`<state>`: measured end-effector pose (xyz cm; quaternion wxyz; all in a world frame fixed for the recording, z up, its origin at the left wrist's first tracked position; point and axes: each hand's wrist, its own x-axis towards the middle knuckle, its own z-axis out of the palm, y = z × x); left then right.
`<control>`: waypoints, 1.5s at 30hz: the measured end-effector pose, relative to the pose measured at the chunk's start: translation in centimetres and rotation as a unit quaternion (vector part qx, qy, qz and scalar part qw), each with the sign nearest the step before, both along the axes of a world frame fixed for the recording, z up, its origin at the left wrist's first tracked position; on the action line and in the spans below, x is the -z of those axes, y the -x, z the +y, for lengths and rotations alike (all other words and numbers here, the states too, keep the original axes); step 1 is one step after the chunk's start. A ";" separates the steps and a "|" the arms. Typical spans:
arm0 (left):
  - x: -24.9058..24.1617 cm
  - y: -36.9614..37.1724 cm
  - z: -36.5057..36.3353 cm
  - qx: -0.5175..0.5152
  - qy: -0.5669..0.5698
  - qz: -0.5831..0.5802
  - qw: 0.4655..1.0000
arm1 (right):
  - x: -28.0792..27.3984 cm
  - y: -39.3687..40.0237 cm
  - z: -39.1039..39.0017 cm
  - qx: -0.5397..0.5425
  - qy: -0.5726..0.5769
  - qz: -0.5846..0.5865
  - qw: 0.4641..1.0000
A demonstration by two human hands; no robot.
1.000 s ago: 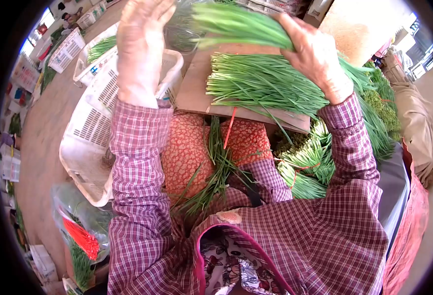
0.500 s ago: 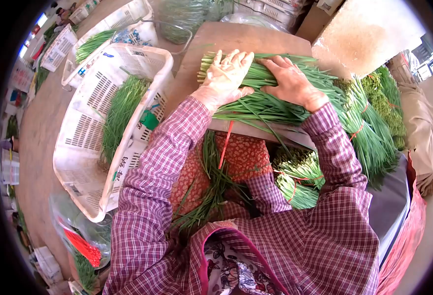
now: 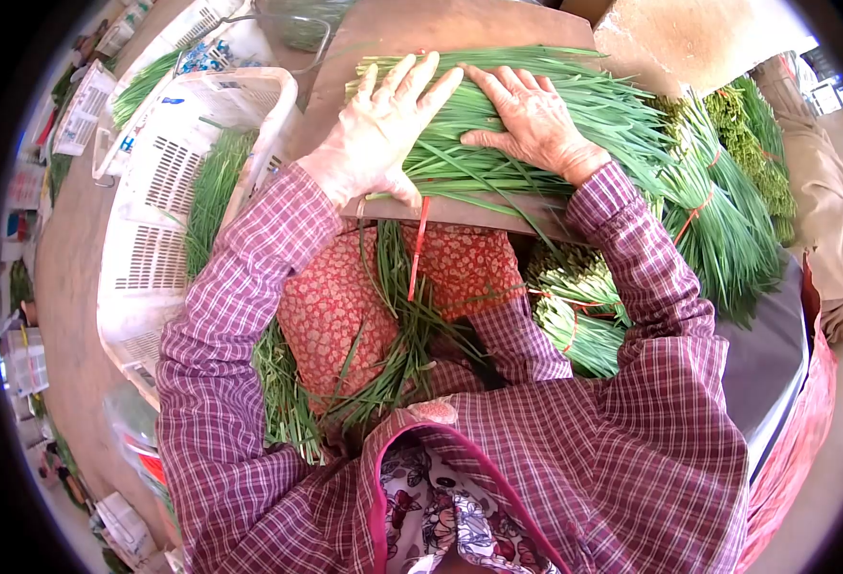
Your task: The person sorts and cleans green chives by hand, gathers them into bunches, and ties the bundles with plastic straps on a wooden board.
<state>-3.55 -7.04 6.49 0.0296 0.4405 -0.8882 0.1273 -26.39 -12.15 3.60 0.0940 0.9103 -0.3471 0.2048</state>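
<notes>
A spread of green chives [image 3: 598,115] lies across a brown board [image 3: 460,29] in front of me, pale stem ends to the left. My left hand [image 3: 374,134] rests over the stem ends, fingers spread wide and thumb toward the front edge. Flat on the middle of the chives is my right hand [image 3: 533,121], fingers extended and thumb out to the left. Neither hand is wrapped round anything. A red tie strip [image 3: 420,251] hangs from the board's front edge, below my left thumb. Loose green leaves [image 3: 407,354] lie on the red floral cloth [image 3: 331,316] over my lap.
To the left stands a white slatted crate [image 3: 158,210] with chives [image 3: 219,187] inside. Tied chive bundles [image 3: 718,230] are piled at the right. More bundles [image 3: 584,330] sit under the board. A cardboard box [image 3: 699,43] stands at the back right.
My left hand has shifted left toward the stem ends, its fingers spreading wider. My right hand stays on the chives, slightly further left. The whole view has tilted and moved a little.
</notes>
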 end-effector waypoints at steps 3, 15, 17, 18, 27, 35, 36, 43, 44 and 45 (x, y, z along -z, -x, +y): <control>0.0 0.5 -1.3 -0.009 0.012 0.003 1.000 | 0.1 0.1 -0.5 -0.004 0.004 -0.011 1.000; -0.8 0.7 -3.0 -0.035 -0.108 0.055 0.992 | 1.0 -3.5 11.5 -0.160 -0.082 -0.075 0.981; 0.1 0.6 -3.4 -0.015 -0.070 0.072 0.995 | 3.0 -4.0 12.1 -0.139 -0.086 -0.055 0.985; -0.1 0.8 -3.2 -0.005 -0.065 0.074 0.995 | 3.2 -4.2 12.1 -0.127 -0.077 -0.056 0.987; -0.2 1.5 -2.5 -0.068 -0.092 0.062 0.991 | 1.0 -3.9 10.7 -0.084 -0.102 -0.235 0.963; -0.4 1.4 -2.5 -0.069 -0.095 0.062 0.991 | 1.1 -3.2 11.7 -0.103 -0.060 -0.088 0.989; -0.3 1.4 -2.5 -0.072 -0.097 0.061 0.991 | 1.7 -3.5 12.0 -0.122 -0.063 -0.041 0.990; -0.2 1.3 -2.6 -0.065 -0.091 0.051 0.992 | 2.9 -4.2 11.3 -0.096 -0.079 -0.126 0.984; -0.2 1.3 -2.6 -0.067 -0.089 0.051 0.992 | 2.7 -4.0 11.0 -0.091 -0.095 -0.175 0.976; -0.2 1.4 -2.5 -0.074 -0.093 0.053 0.992 | 1.7 -3.9 10.7 -0.104 -0.094 -0.234 0.962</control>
